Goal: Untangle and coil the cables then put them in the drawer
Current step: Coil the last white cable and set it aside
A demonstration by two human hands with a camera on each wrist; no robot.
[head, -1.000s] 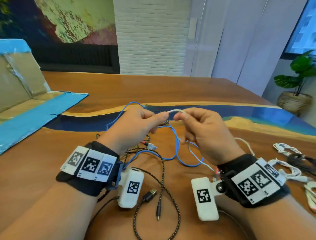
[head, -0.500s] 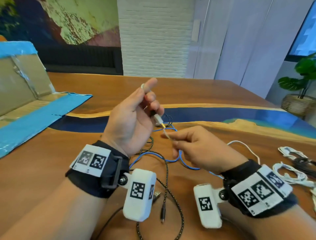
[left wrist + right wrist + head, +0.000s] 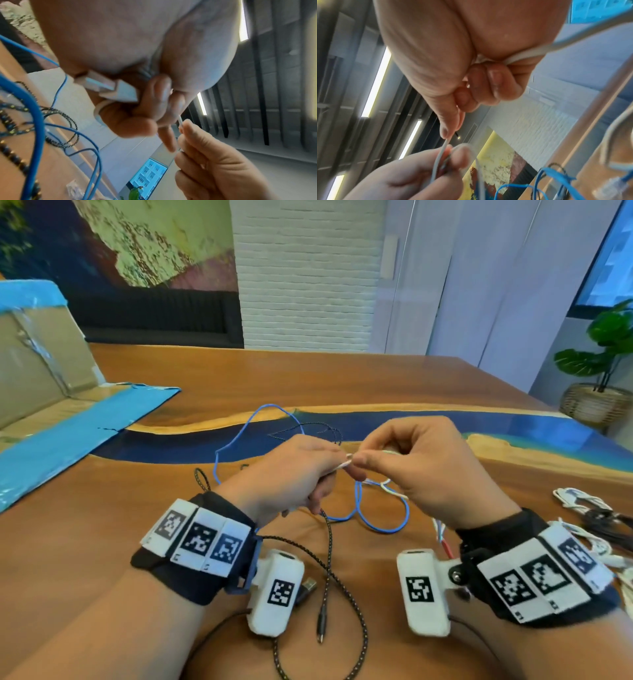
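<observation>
A wooden tabletop (image 3: 144,522) with a blue band across it, seen from above the person's two raised hands. At 9 o'clock lies an opened cardboard box (image 3: 44,392) edged in blue tape. Toward centre, a blue cable (image 3: 359,508) loops from 12 o'clock down between the wrists, tangled with a black braided cable (image 3: 329,546) whose plugs lie loose at 6 o'clock. The left hand (image 3: 291,474) hovers above this tangle, its fingers (image 3: 154,108) curled around a white cable (image 3: 344,464) and a pale plug tucked in the palm. Touching it at centre, the right hand (image 3: 424,470) pinches the same white cable between thumb and forefinger, the other fingers (image 3: 496,86) folded over a further run of it. At 3 o'clock sits a pile of white and dark cords (image 3: 589,508), seemingly bundled already. No drawer is visible. The white cable looks thin, light, limp and smooth, so it would likely slip and kink under a hard pull; better held near the plug and fed through in short lengths while the loops are wound.
</observation>
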